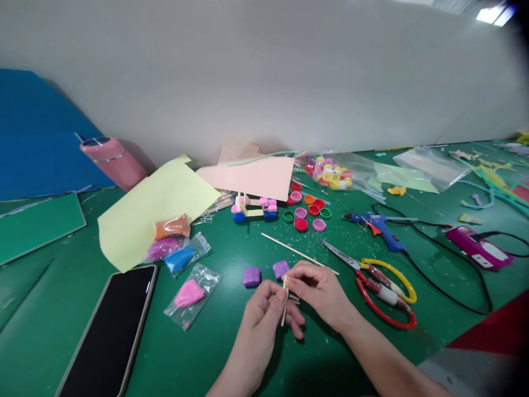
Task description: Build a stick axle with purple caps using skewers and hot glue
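Note:
My left hand (264,311) and my right hand (316,289) meet low in the middle of the head view. Both pinch short thin wooden sticks (284,315), one held nearly upright between the fingertips. More stick ends show between the hands, partly hidden by fingers. Just beyond lie two purple clay blocks (252,277), the right one close to my right fingers. A long thin stick (289,247) rests slantwise behind them. Scissors (372,281) with red and yellow handles lie right of my right hand. Farther back stands a small stick model (254,208) with pink and blue clay.
A phone (109,331) and bagged clay (192,295) lie left, near yellow paper (152,204) and a pink bottle (115,162). Coloured caps (301,224) sit behind the hands. To the right are a blue glue gun (378,226), its black cord and a purple device (477,248).

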{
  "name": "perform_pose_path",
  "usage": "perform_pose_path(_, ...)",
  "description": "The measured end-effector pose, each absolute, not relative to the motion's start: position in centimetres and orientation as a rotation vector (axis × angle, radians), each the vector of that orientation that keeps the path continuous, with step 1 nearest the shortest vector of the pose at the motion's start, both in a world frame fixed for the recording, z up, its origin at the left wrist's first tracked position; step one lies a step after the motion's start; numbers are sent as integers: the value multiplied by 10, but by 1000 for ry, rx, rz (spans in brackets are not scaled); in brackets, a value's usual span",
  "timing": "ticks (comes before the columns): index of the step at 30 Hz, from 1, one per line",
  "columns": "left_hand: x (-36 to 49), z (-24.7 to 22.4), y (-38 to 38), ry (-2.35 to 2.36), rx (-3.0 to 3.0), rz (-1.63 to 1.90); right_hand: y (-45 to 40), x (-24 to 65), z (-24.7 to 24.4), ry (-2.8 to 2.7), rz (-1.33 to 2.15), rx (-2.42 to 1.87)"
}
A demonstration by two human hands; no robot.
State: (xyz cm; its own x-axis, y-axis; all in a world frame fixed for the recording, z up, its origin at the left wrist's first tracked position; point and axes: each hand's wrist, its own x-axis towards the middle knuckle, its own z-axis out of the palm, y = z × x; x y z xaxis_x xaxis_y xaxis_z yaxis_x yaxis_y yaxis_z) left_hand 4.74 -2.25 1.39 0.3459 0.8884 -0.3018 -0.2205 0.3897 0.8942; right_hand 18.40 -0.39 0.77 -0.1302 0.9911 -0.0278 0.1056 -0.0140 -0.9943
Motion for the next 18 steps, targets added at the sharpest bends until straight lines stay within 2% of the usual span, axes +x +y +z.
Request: perform_pose_path(18, 47, 14, -23, 879, 846, 913, -9, 180, 9, -1357, 1246, -1192)
